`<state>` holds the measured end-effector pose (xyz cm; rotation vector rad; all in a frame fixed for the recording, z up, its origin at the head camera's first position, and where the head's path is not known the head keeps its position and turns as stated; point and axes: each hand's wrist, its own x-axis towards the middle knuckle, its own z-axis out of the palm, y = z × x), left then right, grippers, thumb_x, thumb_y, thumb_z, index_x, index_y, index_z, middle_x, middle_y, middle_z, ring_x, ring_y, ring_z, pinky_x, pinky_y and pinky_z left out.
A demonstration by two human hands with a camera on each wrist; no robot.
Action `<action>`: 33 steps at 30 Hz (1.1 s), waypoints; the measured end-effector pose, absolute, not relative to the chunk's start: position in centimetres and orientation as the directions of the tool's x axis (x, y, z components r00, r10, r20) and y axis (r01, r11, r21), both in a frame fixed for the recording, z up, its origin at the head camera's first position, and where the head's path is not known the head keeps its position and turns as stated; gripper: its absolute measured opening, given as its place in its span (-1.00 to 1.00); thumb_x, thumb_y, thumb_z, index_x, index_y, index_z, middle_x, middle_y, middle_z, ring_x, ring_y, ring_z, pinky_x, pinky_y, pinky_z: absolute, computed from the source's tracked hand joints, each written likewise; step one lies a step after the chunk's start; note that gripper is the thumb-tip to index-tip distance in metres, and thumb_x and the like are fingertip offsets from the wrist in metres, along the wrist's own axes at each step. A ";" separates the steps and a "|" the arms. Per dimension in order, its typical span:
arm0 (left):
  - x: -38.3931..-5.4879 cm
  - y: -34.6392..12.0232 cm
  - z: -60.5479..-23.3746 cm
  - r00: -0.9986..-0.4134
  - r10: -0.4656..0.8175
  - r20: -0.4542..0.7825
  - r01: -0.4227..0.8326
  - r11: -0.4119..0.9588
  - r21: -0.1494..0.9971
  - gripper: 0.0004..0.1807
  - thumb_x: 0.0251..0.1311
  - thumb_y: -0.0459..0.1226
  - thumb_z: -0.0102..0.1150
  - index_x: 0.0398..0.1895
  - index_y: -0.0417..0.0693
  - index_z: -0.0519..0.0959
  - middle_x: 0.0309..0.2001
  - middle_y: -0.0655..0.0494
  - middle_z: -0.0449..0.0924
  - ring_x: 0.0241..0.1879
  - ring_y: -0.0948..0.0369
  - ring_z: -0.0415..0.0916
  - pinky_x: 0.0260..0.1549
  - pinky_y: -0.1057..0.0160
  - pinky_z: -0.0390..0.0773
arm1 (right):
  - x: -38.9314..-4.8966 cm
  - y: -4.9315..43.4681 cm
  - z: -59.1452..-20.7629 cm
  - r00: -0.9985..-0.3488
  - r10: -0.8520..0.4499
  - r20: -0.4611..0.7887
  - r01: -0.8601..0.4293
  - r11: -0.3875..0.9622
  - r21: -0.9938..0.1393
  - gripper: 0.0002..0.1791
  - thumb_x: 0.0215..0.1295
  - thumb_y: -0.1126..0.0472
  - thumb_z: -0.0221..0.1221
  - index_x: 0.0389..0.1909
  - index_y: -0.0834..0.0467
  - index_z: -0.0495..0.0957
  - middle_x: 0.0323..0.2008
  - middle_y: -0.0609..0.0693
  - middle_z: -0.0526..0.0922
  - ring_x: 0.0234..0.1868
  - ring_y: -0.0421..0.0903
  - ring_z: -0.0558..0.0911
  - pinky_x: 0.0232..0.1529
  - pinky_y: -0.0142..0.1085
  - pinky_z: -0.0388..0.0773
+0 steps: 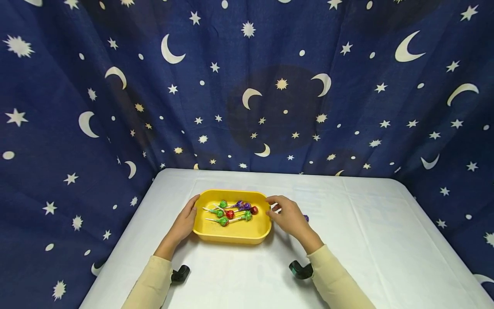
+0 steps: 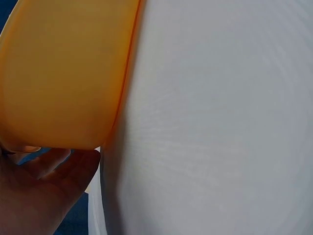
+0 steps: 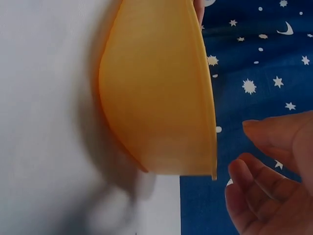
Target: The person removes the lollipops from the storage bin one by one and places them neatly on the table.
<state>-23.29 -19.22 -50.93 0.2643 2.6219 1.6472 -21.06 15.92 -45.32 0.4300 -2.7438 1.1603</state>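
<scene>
A shallow yellow plastic tray [image 1: 231, 238] with rounded corners holds several lollipops [image 1: 224, 221] in shiny green, purple and red wrappers, their white sticks pointing different ways. My left hand [image 1: 185, 223] grips the tray's left end; in the left wrist view its fingers [image 2: 80, 171] lie against the end wall near the rim. At the right end is my right hand [image 1: 287, 216], thumb and fingers apart and loosely bent. The right wrist view shows a gap between that hand [image 3: 274, 171] and the tray wall [image 3: 161, 98]. Behind the right hand a purple lollipop [image 1: 306, 218] on the table is mostly hidden.
A white cloth covers the table [image 1: 386, 240]. Dark blue curtains [image 1: 247, 86] with moons and stars hang behind and at both sides. Black devices [image 1: 180, 274] show at both wrists, beside the cream sleeves [image 1: 337, 274].
</scene>
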 end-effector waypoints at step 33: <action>-23.3 -19.2 -51.1 -0.983 0.155 0.095 0.148 0.386 0.911 -0.48 0.62 -0.37 -0.32 0.58 -0.22 0.10 0.55 -0.27 0.05 0.54 -0.15 -0.06 0.50 -0.16 -0.09 | -23.4 9.6 -46.5 -0.903 -0.425 0.065 -0.417 0.828 -0.374 -0.58 0.15 0.37 0.39 0.08 0.18 0.68 -0.10 0.07 0.66 -0.09 0.00 0.63 0.02 -0.03 0.63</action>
